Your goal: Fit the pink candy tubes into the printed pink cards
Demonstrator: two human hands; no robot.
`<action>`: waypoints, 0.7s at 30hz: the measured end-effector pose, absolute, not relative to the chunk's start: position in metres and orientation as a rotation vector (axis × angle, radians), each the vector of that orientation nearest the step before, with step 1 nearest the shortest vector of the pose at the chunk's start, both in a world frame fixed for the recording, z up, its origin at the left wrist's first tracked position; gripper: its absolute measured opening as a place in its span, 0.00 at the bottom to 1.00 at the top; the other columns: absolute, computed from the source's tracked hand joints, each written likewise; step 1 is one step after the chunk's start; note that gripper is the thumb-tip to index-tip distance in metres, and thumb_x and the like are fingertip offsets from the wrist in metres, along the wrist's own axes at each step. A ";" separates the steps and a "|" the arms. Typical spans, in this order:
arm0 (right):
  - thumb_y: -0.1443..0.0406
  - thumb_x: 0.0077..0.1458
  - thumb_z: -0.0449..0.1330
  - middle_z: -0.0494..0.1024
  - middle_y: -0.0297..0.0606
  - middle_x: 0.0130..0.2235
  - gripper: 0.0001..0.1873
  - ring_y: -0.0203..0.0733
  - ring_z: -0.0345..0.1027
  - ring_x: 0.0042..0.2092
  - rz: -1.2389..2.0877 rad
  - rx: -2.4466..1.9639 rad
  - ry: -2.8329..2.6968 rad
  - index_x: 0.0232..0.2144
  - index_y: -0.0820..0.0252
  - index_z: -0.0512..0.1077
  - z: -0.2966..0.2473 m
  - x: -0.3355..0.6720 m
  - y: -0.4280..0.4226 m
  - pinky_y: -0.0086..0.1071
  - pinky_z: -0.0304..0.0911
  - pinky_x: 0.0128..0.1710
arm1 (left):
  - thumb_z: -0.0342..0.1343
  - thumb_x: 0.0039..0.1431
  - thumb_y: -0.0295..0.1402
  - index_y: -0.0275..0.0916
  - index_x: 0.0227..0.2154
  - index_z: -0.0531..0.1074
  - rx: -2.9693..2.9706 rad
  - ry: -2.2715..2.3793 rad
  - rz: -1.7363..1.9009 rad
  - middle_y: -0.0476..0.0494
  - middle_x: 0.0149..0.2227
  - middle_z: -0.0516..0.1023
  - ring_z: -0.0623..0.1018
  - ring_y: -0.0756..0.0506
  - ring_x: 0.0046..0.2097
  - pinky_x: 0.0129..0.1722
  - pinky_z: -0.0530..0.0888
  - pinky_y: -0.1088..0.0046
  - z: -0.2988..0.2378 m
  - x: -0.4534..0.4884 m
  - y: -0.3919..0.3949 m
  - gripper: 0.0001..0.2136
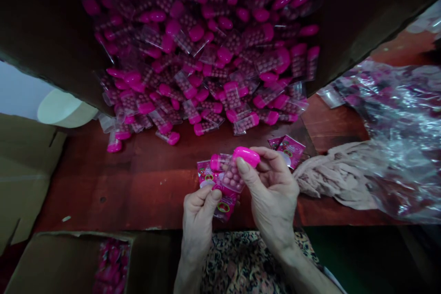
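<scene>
My right hand (272, 183) pinches a small clear bottle (236, 174) of pink beads with a bright pink cap, held above the red-brown table (144, 179). My left hand (200, 211) grips a pink printed packet (220, 202) just below the bottle, with its thumb on the packet. A second pink-capped bottle (217, 161) sits behind the first, touching the packet. A big pile of the same pink-capped bottles (206, 55) spills from a tipped cardboard box at the far side.
A few pink packets (289, 149) lie to the right of my hands. Crumpled beige cloth (334, 177) and clear plastic sheeting (396, 133) cover the right side. An open cardboard box (65, 262) with pink packets sits at the near left. A pale round lid (64, 108) is at far left.
</scene>
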State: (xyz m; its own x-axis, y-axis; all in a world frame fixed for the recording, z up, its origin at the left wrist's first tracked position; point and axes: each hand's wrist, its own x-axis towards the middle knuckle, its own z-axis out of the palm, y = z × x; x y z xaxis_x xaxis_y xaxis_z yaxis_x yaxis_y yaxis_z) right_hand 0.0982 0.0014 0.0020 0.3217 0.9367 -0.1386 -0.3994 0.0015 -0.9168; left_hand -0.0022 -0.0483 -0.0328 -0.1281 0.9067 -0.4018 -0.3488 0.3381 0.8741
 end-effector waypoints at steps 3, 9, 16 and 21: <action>0.68 0.47 0.65 0.80 0.29 0.32 0.09 0.30 0.74 0.29 1.212 -1.065 -0.566 0.33 0.55 0.70 0.001 0.099 0.002 0.21 0.71 0.28 | 0.60 0.50 0.37 0.36 0.27 0.79 0.481 1.193 1.198 0.49 0.19 0.74 0.70 0.52 0.22 0.25 0.69 0.77 -0.029 -0.001 -0.045 0.09; 0.66 0.47 0.65 0.79 0.29 0.31 0.10 0.32 0.73 0.28 1.345 -1.029 -0.492 0.33 0.55 0.70 -0.003 0.097 0.002 0.26 0.71 0.29 | 0.64 0.43 0.39 0.36 0.21 0.78 0.353 1.163 1.265 0.49 0.17 0.73 0.68 0.54 0.19 0.21 0.68 0.78 -0.025 0.003 -0.040 0.10; 0.65 0.49 0.64 0.78 0.29 0.29 0.10 0.32 0.72 0.25 1.372 -1.043 -0.485 0.34 0.56 0.68 -0.011 0.099 0.005 0.27 0.71 0.26 | 0.61 0.48 0.40 0.35 0.21 0.77 0.509 1.216 1.263 0.50 0.18 0.70 0.67 0.54 0.21 0.22 0.66 0.80 -0.035 -0.001 -0.044 0.12; 0.65 0.48 0.65 0.79 0.30 0.32 0.10 0.32 0.73 0.27 1.327 -1.048 -0.482 0.33 0.56 0.69 -0.010 0.096 0.006 0.26 0.70 0.27 | 0.59 0.51 0.38 0.35 0.21 0.76 0.665 1.251 1.212 0.50 0.20 0.68 0.65 0.54 0.23 0.22 0.64 0.81 -0.044 -0.008 -0.047 0.11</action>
State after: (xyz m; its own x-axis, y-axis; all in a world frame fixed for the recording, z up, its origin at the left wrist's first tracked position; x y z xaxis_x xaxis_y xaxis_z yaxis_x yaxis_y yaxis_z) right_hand 0.0963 0.0060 -0.0102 0.2353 0.9353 -0.2642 -0.5473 -0.0971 -0.8313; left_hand -0.0082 -0.0473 -0.0438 -0.1252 0.9308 -0.3434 -0.3139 0.2911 0.9037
